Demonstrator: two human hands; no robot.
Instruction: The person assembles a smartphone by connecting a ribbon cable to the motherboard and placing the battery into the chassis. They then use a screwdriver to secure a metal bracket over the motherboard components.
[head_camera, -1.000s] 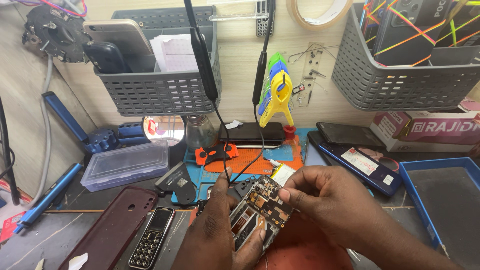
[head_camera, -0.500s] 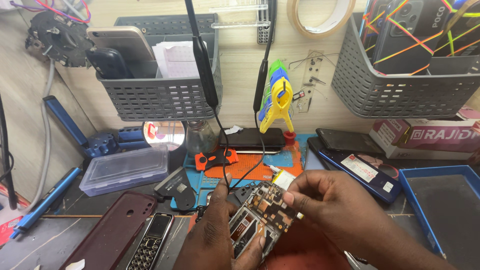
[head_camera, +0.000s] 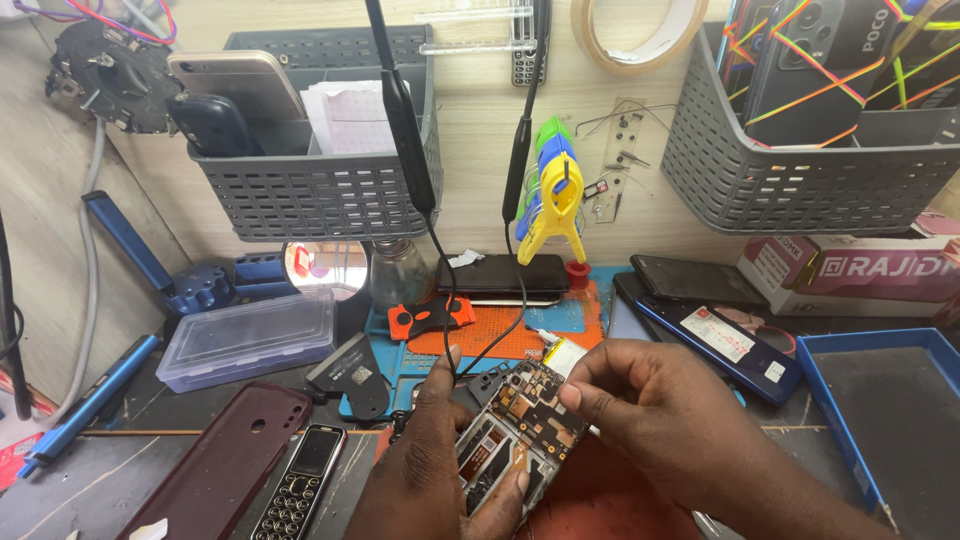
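An opened phone (head_camera: 515, 430) with its back cover off shows a brown circuit board and metal shields. My left hand (head_camera: 425, 470) cradles it from below, thumb up along its left edge. My right hand (head_camera: 660, 420) rests on the phone's upper right corner, its fingertips pinching at a small part near a pale yellow piece (head_camera: 563, 356). The phone is held tilted just above a dark red mat (head_camera: 610, 500) at the front of the bench.
A maroon phone case (head_camera: 225, 465) and a small keypad phone (head_camera: 300, 482) lie at the front left, next to a clear plastic box (head_camera: 245, 335). An orange-and-blue work mat (head_camera: 500, 325) lies behind. Phones (head_camera: 720, 325) and a blue tray (head_camera: 890, 400) sit right. Grey wall baskets (head_camera: 320, 195) hang above.
Both hands and the opened phone have stayed almost still. My right fingers shifted slightly on the phone's upper corner.
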